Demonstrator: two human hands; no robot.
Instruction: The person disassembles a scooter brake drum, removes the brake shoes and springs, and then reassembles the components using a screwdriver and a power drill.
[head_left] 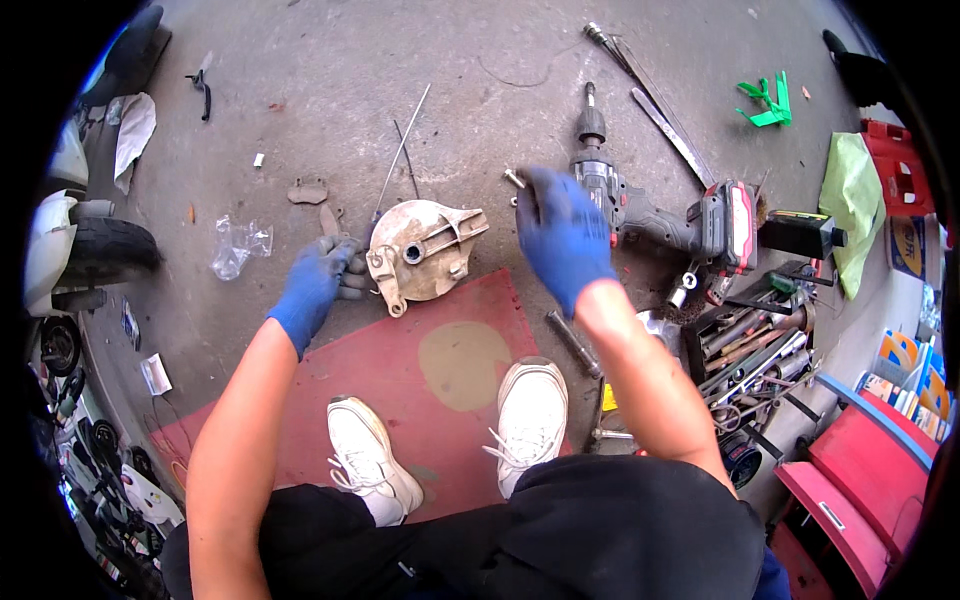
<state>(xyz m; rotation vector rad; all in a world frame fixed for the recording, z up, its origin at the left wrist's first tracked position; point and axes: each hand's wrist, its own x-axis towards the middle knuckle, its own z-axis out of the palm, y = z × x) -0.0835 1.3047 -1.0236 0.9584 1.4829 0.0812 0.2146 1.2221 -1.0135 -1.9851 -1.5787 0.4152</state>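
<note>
A dirty, pale drum-brake backing plate point(425, 240) lies on the ground in front of me, a round hole in its face. My left hand point(325, 275), in a blue glove, has curled fingers against the plate's left edge. To the right of the plate, my gloved right hand point(562, 235) is closed, with a small silver bolt point(514, 178) sticking out at its fingertips; the palm side is partly hidden. Just beyond my left fingers is a brake pad point(307, 191). A thin metal rod point(403, 150) slants away behind the plate.
A cordless impact wrench point(650, 215) lies right of my right hand, beside long levers point(670, 132). Sockets and wrenches fill a tool tray point(765, 350). A red mat point(300, 385) lies under my shoes. Clear plastic wrap point(240, 248) and a wheel point(110, 250) are at left.
</note>
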